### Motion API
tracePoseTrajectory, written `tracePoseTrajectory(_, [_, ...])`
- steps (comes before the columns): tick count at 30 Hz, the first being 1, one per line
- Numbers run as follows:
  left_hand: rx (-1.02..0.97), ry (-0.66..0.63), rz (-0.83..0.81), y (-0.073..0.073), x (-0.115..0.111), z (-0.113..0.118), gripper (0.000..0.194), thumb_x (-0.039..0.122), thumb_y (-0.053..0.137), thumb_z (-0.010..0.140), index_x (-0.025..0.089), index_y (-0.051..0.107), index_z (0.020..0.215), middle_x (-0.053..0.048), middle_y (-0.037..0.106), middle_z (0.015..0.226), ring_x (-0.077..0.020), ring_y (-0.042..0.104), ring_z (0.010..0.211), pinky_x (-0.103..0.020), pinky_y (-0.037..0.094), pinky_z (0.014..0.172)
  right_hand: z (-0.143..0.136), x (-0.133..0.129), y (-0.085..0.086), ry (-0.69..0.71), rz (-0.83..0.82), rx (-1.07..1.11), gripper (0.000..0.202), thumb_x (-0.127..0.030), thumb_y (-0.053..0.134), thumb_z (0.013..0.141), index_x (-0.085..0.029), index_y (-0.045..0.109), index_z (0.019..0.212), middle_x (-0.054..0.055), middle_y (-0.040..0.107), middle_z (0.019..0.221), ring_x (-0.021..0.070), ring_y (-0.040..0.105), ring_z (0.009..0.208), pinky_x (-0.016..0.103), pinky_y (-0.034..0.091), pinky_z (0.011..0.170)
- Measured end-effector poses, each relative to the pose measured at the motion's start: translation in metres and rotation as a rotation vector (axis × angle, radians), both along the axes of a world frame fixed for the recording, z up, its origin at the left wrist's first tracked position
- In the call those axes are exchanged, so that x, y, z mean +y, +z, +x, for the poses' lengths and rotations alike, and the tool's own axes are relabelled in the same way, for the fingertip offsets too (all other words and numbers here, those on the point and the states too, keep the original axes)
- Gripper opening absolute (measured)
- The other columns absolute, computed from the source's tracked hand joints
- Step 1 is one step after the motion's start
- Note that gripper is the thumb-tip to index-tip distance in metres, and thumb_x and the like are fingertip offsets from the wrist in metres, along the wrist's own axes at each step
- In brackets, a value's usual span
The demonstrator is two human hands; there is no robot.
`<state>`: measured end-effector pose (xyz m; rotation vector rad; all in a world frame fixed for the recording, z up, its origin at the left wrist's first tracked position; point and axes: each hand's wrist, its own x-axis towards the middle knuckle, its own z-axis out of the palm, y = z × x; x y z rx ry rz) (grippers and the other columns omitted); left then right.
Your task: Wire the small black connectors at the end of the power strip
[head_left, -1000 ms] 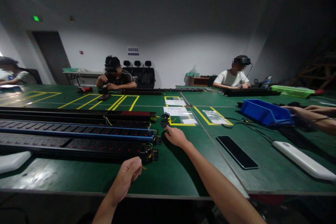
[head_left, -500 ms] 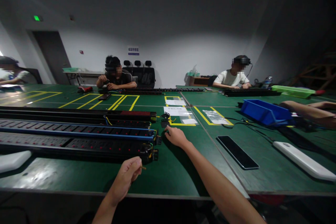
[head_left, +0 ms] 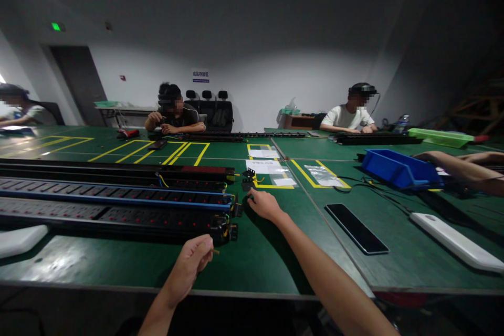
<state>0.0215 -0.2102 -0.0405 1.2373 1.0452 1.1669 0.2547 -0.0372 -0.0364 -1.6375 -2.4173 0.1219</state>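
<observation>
Near the table's front edge, my left hand (head_left: 191, 262) is closed on a small brass-coloured piece (head_left: 216, 252) that sticks out past the fingertips. My right hand (head_left: 263, 203) rests farther forward, its fingers curled down by a small black bracket (head_left: 248, 186); whether they grip anything is hidden. Long black strips with red-marked sockets lie to the left: the nearest strip (head_left: 157, 219) ends just beyond my left hand, and a blue-edged strip (head_left: 137, 195) lies behind it. Yellow wires show at their right ends.
A black phone (head_left: 356, 228), a white device (head_left: 454, 240) and a blue bin (head_left: 399, 168) are on the right of the green table (head_left: 275, 268). Another person's arms (head_left: 468, 168) reach in beside the bin. Cables run near it. People sit across the table.
The other person's arms at the right have shifted slightly to the left by the blue bin. My two hands show no visible movement.
</observation>
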Motion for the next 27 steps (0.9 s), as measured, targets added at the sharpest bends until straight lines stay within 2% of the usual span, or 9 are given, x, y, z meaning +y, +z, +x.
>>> tracePoseTrajectory(6, [0.002, -0.007, 0.008, -0.0028, 0.0012, -0.0009, 0.053, 0.064, 0.060, 0.083, 0.019, 0.041, 0.062, 0.009, 0.023, 0.055, -0.0072, 0.014, 0.051, -0.023, 0.009, 0.047, 0.0006, 0.0009, -0.0012, 0.007, 0.006, 0.007, 0.029, -0.034, 0.044, 0.097, -0.024, 0.059, 0.119, 0.009, 0.071, 0.113, 0.0238, 0.066, 0.101, 0.029, 0.041, 0.077])
tracePoseTrajectory(17, [0.025, -0.003, 0.008, 0.0043, -0.0017, 0.0009, 0.054, 0.065, 0.059, 0.083, 0.019, 0.041, 0.062, 0.008, 0.023, 0.055, -0.0073, 0.015, 0.051, -0.024, 0.009, 0.048, 0.0006, -0.0008, 0.0014, 0.006, -0.011, 0.005, 0.029, -0.034, 0.043, 0.098, -0.024, 0.058, 0.121, 0.009, 0.070, 0.114, 0.0240, 0.065, 0.103, 0.030, 0.042, 0.079])
tracePoseTrajectory(27, [0.014, 0.001, 0.005, 0.0009, -0.0006, 0.0004, 0.053, 0.064, 0.059, 0.084, 0.019, 0.041, 0.062, 0.008, 0.024, 0.056, -0.0076, 0.016, 0.052, -0.024, 0.010, 0.048, 0.0012, 0.0011, -0.0021, 0.014, 0.002, 0.010, 0.030, -0.033, 0.043, 0.097, -0.024, 0.059, 0.121, 0.009, 0.070, 0.114, 0.0245, 0.065, 0.103, 0.030, 0.042, 0.080])
